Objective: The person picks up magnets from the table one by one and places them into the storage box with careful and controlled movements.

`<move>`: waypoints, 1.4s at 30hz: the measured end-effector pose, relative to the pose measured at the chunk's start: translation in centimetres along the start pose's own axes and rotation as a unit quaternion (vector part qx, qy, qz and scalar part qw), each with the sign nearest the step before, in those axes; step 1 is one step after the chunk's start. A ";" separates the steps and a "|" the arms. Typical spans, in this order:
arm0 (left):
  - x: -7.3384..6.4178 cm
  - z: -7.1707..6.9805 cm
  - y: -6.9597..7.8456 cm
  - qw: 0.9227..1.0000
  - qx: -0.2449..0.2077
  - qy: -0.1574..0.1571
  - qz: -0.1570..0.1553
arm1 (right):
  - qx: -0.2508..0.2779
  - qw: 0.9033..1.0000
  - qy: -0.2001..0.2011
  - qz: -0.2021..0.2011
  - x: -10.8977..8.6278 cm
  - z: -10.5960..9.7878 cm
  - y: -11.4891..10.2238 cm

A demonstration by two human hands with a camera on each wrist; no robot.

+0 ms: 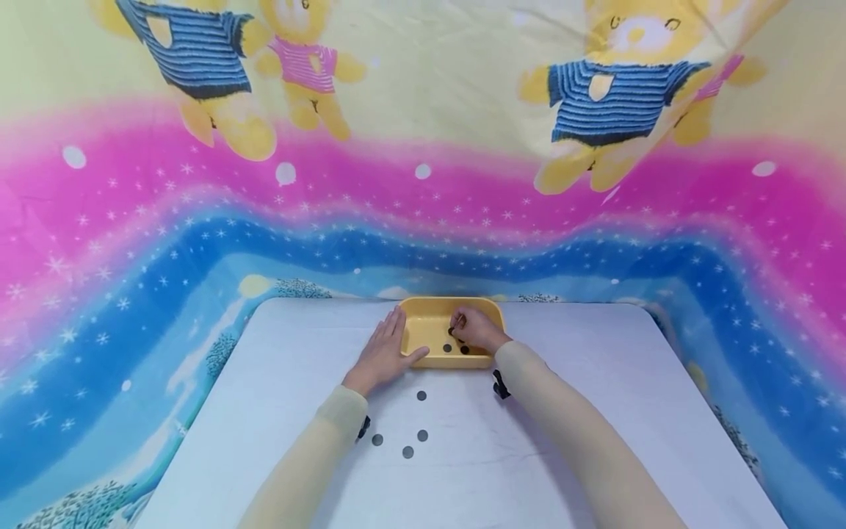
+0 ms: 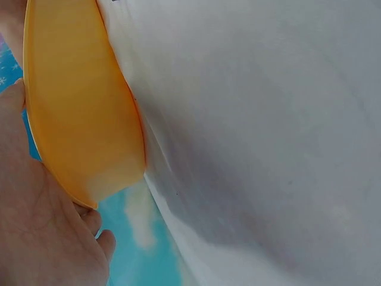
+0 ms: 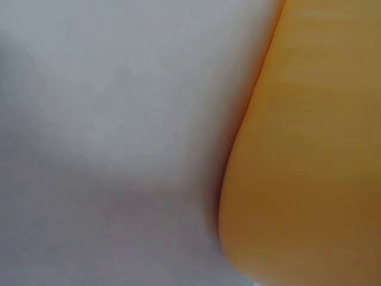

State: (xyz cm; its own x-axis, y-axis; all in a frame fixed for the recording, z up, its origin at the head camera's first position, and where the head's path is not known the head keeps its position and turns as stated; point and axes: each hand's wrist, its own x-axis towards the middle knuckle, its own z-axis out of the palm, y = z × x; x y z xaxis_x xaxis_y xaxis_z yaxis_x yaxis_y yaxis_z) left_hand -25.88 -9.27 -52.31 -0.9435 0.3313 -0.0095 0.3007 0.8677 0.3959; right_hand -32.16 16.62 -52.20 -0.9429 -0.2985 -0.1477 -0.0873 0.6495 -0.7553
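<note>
A yellow rectangular tray (image 1: 423,362) stands at the far side of the white table. My left hand (image 1: 383,358) lies along its left end, fingers straight and thumb spread onto the front rim. In the left wrist view, that hand (image 2: 41,220) touches the rim of the tray (image 2: 89,107). My right hand (image 1: 477,329) reaches over the tray's right side, fingertips curled down inside and pinching a small dark disc (image 1: 452,332). Below these fingers, a grey disc (image 1: 447,348) and a dark disc (image 1: 465,350) lie on the tray floor. Only the tray's wall (image 3: 309,155) shows in the right wrist view.
On the white table (image 1: 562,470), several grey discs lie in front of the tray, among them one disc (image 1: 421,395) nearest it and another disc (image 1: 377,440) by the left sleeve. A patterned cloth (image 1: 423,250) with bears hangs behind the table's far edge.
</note>
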 end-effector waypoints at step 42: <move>-0.1 0.0 -0.3 1.000 -0.001 0.007 0.005 | -0.150 0.973 0.120 -0.128 -3.3 -2.5 -0.5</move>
State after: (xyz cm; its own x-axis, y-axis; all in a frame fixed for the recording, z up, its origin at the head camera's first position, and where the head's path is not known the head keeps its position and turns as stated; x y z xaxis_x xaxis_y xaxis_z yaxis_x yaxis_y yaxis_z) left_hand -25.85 -9.54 -52.40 -0.9421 0.3351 0.0081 0.3104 0.8630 0.3985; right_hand -29.79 19.05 -49.68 -0.9228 -0.3286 0.2011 -0.3848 0.7610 -0.5224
